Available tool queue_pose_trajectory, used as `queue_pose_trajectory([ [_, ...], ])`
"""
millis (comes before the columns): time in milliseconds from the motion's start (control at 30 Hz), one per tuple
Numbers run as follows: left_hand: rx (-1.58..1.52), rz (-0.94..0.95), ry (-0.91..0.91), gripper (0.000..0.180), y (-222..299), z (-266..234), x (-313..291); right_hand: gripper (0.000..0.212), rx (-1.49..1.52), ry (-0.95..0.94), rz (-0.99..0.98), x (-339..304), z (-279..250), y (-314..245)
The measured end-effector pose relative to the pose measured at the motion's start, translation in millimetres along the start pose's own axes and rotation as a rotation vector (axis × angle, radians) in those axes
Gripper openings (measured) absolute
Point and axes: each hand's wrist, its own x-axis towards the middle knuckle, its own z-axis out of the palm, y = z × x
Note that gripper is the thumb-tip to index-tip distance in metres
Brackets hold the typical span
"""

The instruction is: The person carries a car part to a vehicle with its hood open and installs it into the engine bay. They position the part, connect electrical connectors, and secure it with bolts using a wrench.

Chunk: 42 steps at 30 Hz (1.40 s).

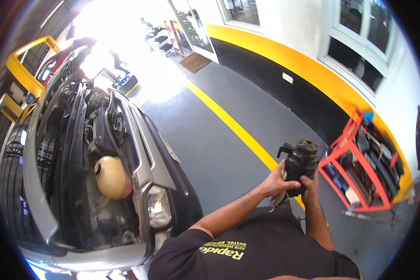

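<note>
A black cylindrical car part (301, 161) with a short spout on its left side and a brownish top is held up in front of my body. My left hand (276, 181) grips it from the left, thumb across its lower side. On the other side my right hand (309, 185) is closed around its lower right, the thumb pressed to the front. Something greyish, perhaps a rag (279, 199), hangs below my left hand; its kind is unclear. Most of my fingers are hidden behind the part.
At left stands a silver car (147, 161) with its engine bay exposed, showing a yellowed fluid tank (111, 177) and a headlight (158, 205). A red tool cart (352, 151) full of items is at right by the wall. A yellow line (233, 123) crosses the grey floor. People are far off.
</note>
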Motion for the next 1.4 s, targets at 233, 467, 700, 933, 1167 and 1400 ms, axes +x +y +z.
queue_pose_trajectory([
  [233,-0.367,0.199,0.165,0.096,85,-196,169,0.087,-0.162,-0.601,-0.053,325,91,16],
  [467,-0.367,0.555,0.400,0.086,169,-381,274,0.060,0.231,-0.715,1.039,564,235,132],
  [700,-0.158,0.500,0.258,0.092,244,-648,368,0.050,0.394,-0.983,1.137,784,379,243],
  [933,-0.265,0.628,0.149,0.125,322,-876,494,0.041,0.362,-0.785,1.092,972,539,303],
  [1167,-0.093,0.676,0.424,0.125,372,-1158,579,0.048,0.184,-0.765,0.818,1215,721,437],
  [1400,-0.255,0.734,0.781,0.109,447,-1394,596,0.063,0.339,-1.031,0.986,1373,995,537],
])
